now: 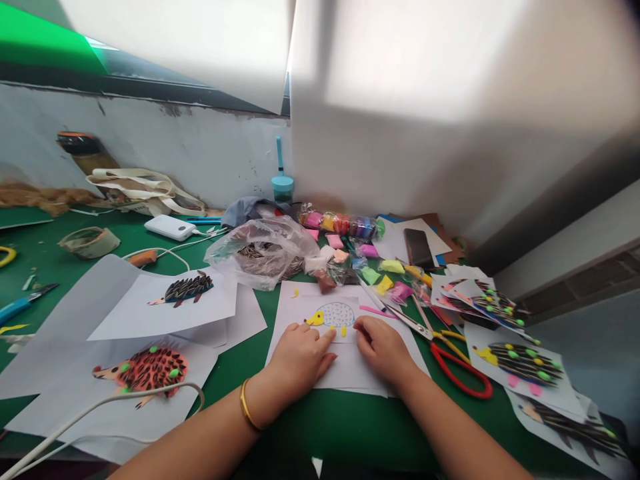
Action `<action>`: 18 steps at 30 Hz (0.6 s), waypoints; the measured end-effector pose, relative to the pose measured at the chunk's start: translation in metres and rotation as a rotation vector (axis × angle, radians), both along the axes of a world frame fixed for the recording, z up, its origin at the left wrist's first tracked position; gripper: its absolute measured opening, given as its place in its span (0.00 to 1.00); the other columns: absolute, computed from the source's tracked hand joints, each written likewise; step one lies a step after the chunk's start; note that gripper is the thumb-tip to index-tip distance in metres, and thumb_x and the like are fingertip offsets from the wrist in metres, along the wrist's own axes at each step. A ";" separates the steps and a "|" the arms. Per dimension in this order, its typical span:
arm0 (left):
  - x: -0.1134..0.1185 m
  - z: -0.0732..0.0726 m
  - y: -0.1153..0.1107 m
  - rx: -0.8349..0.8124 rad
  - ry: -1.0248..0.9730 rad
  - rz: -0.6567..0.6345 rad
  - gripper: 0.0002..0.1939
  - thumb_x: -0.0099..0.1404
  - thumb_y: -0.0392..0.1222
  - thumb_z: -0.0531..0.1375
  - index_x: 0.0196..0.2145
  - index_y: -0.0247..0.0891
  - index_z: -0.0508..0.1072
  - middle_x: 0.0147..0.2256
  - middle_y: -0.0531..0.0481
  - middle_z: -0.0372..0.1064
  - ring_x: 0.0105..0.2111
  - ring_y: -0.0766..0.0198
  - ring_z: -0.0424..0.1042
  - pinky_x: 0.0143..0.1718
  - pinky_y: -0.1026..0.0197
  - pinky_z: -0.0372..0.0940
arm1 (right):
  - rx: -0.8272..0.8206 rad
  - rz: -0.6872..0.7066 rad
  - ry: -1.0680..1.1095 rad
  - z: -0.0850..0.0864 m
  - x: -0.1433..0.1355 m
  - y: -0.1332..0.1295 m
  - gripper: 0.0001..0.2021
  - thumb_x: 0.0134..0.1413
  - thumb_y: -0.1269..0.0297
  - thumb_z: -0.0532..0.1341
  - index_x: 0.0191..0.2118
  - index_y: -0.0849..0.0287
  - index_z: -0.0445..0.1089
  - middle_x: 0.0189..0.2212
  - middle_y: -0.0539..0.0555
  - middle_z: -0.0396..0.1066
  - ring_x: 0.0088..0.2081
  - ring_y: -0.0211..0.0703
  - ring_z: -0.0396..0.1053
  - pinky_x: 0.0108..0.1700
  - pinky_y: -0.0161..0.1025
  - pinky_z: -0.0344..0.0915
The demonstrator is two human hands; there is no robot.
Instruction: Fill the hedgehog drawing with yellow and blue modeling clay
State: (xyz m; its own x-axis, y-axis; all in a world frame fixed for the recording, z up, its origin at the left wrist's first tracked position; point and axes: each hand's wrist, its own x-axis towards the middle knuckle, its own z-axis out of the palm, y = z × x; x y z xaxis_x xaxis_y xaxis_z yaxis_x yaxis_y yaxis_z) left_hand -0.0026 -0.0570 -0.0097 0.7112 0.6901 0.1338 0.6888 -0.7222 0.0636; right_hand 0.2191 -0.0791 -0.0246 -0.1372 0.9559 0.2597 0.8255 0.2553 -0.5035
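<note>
A small sheet with a hedgehog drawing [339,313] lies on larger white paper [289,303] in front of me. The hedgehog has a yellow clay face [317,319], yellow clay feet [343,331] and a dotted outline for its body. My left hand [301,357] rests on the paper, index finger stretched out to the foot below the face and thumb apart. At the drawing's right edge is my right hand [384,350], its fingers curled together against the paper. Whatever those fingers may hold is hidden.
Red-handled scissors [463,370] lie right of the paper, beside finished hedgehog pictures [525,363]. Behind are clay packets [370,275] and a plastic bag of seeds [270,257]. Leftward lie more hedgehog pictures [145,370], a white cable [100,407] and blue-handled pliers [23,307].
</note>
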 end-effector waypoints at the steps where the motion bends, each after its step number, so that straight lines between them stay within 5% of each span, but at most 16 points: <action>1: 0.001 0.000 0.000 0.002 -0.001 0.011 0.24 0.68 0.52 0.57 0.57 0.39 0.68 0.36 0.43 0.74 0.39 0.51 0.72 0.41 0.50 0.60 | -0.002 -0.002 0.001 0.000 0.000 0.000 0.07 0.57 0.70 0.53 0.39 0.57 0.67 0.34 0.53 0.74 0.37 0.45 0.71 0.39 0.41 0.64; 18: 0.006 -0.002 0.001 -0.045 -0.008 0.048 0.26 0.67 0.52 0.58 0.56 0.32 0.69 0.39 0.38 0.75 0.41 0.47 0.73 0.42 0.46 0.62 | 0.034 0.142 -0.055 -0.002 0.000 -0.002 0.18 0.59 0.72 0.55 0.50 0.55 0.75 0.35 0.55 0.71 0.37 0.46 0.69 0.40 0.42 0.67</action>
State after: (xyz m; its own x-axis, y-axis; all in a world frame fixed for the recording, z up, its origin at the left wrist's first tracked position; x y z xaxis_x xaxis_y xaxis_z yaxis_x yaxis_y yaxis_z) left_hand 0.0032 -0.0563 -0.0114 0.6761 0.7290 0.1073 0.7220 -0.6845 0.1010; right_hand 0.2193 -0.0806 -0.0264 -0.2857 0.9167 0.2795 0.8058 0.3877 -0.4478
